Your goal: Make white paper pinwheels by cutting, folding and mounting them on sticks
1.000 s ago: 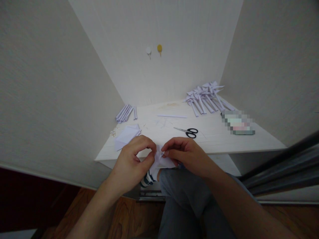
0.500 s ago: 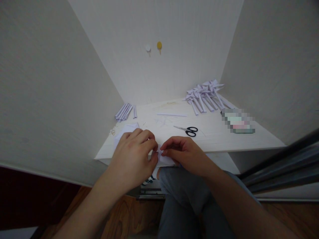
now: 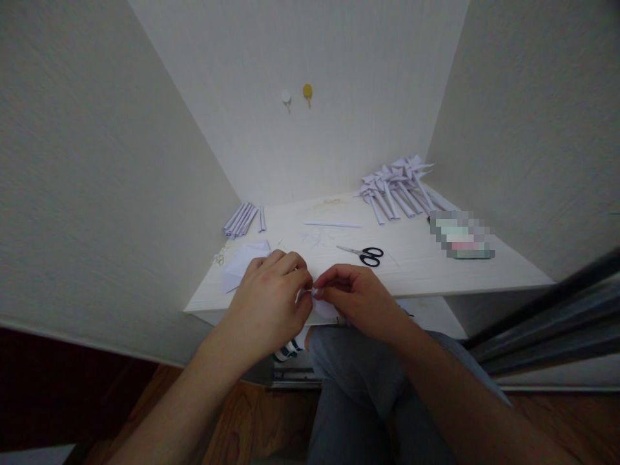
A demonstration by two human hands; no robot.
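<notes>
Just over the shelf's front edge, a small piece of folded white paper is held between my two hands and largely covered by them. The fingers and thumb of my left hand pinch its left side. My right hand is closed on it from the right, thumb and fingertips meeting near the paper's middle. A thin pale line runs between the two sets of fingertips; I cannot make out what it is. Beside my left hand lie flat white paper sheets. Black-handled scissors rest beyond my right hand.
Several rolled paper tubes lie at the shelf's left. Paper pinwheels on tube sticks are piled at the back right. A thin white stick, scraps and a blurred-out flat object share the white shelf. Walls enclose three sides.
My left fingers have shifted slightly right, closer to my right fingertips. The paper's middle is now more bunched and hidden between them. The view has tilted a little.
</notes>
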